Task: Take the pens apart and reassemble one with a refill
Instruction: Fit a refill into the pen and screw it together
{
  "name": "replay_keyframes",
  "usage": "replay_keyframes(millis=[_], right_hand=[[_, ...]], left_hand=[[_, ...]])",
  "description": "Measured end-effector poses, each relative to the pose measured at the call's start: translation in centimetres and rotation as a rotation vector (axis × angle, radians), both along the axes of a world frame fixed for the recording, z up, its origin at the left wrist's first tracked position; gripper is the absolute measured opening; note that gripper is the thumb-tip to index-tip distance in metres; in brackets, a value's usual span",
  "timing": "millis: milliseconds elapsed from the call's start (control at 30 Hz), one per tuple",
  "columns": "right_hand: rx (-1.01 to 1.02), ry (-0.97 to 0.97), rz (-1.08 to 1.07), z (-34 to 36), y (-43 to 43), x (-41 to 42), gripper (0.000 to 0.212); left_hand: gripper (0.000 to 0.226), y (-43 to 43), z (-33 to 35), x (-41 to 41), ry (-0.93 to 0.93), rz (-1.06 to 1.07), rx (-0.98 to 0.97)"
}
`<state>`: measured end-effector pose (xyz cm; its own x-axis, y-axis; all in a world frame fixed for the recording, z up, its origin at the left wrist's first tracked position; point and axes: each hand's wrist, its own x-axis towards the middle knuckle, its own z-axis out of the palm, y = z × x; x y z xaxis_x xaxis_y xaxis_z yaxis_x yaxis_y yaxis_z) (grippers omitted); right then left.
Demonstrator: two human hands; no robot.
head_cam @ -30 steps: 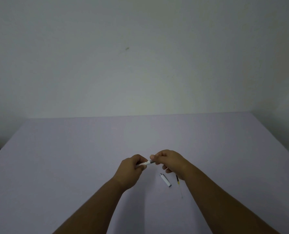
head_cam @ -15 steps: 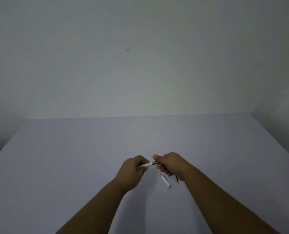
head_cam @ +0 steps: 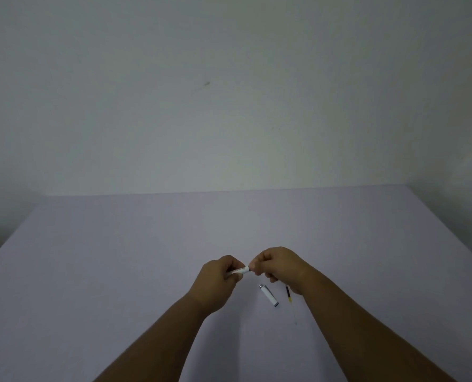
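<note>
Both hands meet above the middle of the pale lilac table (head_cam: 119,257). My left hand (head_cam: 218,282) is shut around a white pen barrel (head_cam: 240,270), of which only a short stub shows between the fists. My right hand (head_cam: 281,266) pinches the barrel's right end; whatever part it holds there is hidden by the fingers. On the table just below lies a white pen cap (head_cam: 268,295) with a silver tip. To its right lies a thin refill (head_cam: 289,301), dark at the top, yellow further down, then clear.
A plain white wall stands behind the table. The table's far edge (head_cam: 229,192) runs across the middle of the view, and its left and right edges slant outward towards me.
The hands have drawn closer together, so less of the pen shows between them; the dark section seen earlier is now hidden. The cap and the refill have not moved.
</note>
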<state>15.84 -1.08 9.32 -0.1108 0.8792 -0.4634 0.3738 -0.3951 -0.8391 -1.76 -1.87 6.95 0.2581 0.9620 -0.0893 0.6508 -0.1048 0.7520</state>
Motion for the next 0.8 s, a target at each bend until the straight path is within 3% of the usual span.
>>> replay_keyframes(millis=[133,300,433,600,700,800], right_hand=[[-0.096,-0.121,0.008,0.20,0.12,-0.44,0.037],[-0.005,-0.022,0.011,0.02,0.15,0.17,0.012],[-0.086,-0.122,0.004,-0.14,0.33,-0.11,0.035],[-0.027,-0.010,0.006,-0.18,0.32,0.24,0.013],[-0.104,-0.089,-0.006,-0.13,0.46,-0.12,0.033],[-0.072,-0.096,0.008,-0.20,0.44,-0.04,0.030]], left_hand=[[0.009,-0.14,-0.07,0.11,0.002,-0.018,0.003],[0.006,0.08,-0.15,0.05,-0.001,0.005,-0.015],[0.010,-0.07,-0.08,0.32,0.005,-0.021,-0.011],[0.008,0.16,0.00,0.21,0.013,0.002,0.008],[0.008,0.00,0.05,0.33,0.018,-0.013,0.018],[0.007,0.01,0.02,0.25,0.015,0.009,0.012]])
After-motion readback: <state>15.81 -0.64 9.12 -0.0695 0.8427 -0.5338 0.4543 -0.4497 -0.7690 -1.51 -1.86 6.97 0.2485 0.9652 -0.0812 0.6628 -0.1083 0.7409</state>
